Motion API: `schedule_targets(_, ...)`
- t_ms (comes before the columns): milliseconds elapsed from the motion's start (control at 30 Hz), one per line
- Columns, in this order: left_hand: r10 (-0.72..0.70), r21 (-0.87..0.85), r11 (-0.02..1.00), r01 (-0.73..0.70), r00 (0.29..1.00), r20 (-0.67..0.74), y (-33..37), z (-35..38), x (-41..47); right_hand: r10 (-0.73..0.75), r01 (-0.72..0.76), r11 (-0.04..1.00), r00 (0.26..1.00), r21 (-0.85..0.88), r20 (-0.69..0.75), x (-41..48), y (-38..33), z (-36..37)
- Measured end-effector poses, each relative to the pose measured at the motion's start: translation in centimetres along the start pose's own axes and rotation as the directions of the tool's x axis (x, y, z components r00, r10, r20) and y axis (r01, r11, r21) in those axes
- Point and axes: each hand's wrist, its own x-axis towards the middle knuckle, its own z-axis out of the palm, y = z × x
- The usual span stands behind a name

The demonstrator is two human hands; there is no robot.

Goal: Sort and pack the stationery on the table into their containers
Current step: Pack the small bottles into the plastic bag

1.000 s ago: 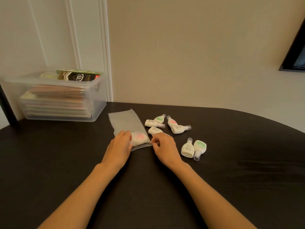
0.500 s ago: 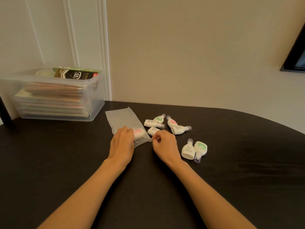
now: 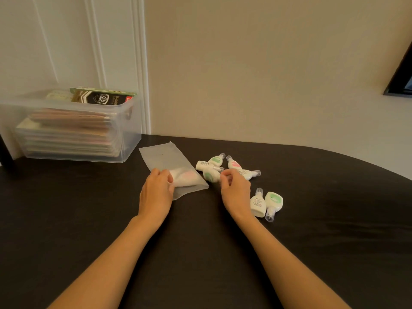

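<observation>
**Status: packing at an early stage.**

- The frosted translucent plastic pouch point(image 3: 165, 159) lies flat on the dark desk point(image 3: 89, 219).
- At least one white correction-tape dispenser with a pink label point(image 3: 186, 177) shows through the pouch wall at its near end. Whether more lie inside cannot be told.
- The left hand point(image 3: 156, 192) holds the pouch at its near left edge, fingers point(image 3: 161, 175) curled onto the film.
- The right hand point(image 3: 235, 192) is near the pouch's near right corner. Its fingers are bent close together next to a green-labelled dispenser point(image 3: 210, 175). Blur prevents telling whether they grip it.

**Remaining:** seven loose dispensers lie to the right of the pouch, five in a cluster point(image 3: 234, 163) and a pair point(image 3: 258, 204) nearer the person.

The clear plastic storage bin point(image 3: 124, 139) at the far left already holds stacked flat packs.

**Judgement:** most of the loading is outstanding, as is closing the pouch.
</observation>
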Motion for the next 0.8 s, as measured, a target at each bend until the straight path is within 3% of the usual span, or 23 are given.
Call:
schedule_targets(100,-0.037,-0.098,0.995,0.034,0.999,-0.027,0.0,0.0,0.4,0.088,-0.074,0.944,0.996,0.322,-0.027,-0.1,-0.7,-0.7)
schedule_targets(167,-0.042,-0.135,0.990,0.035,0.998,-0.049,0.0,0.1,0.6,0.089,-0.104,0.912,0.994,0.396,0.057,-0.2,-0.9,-0.9)
schedule_targets(300,-0.008,-0.201,0.980,-0.008,0.997,-0.076,0.0,-0.1,0.7,0.061,-0.157,0.919,0.963,0.362,0.263,-1.2,-1.3,0.1)
schedule_targets(467,0.032,-0.200,0.979,-0.049,0.996,-0.088,0.1,-0.5,0.5,0.235,-0.324,0.851,0.939,0.413,0.252,-1.4,-2.5,1.5)
schedule_targets(600,0.021,-0.188,0.982,-0.032,0.998,-0.062,0.1,-0.4,0.7,0.249,-0.391,0.842,0.894,0.373,0.373,-1.5,-3.0,2.0)
schedule_targets(800,0.076,-0.110,0.991,-0.070,0.996,0.054,-0.5,-0.3,0.7,0.321,-0.502,0.748,0.846,0.434,0.425,-0.7,-2.9,2.3)
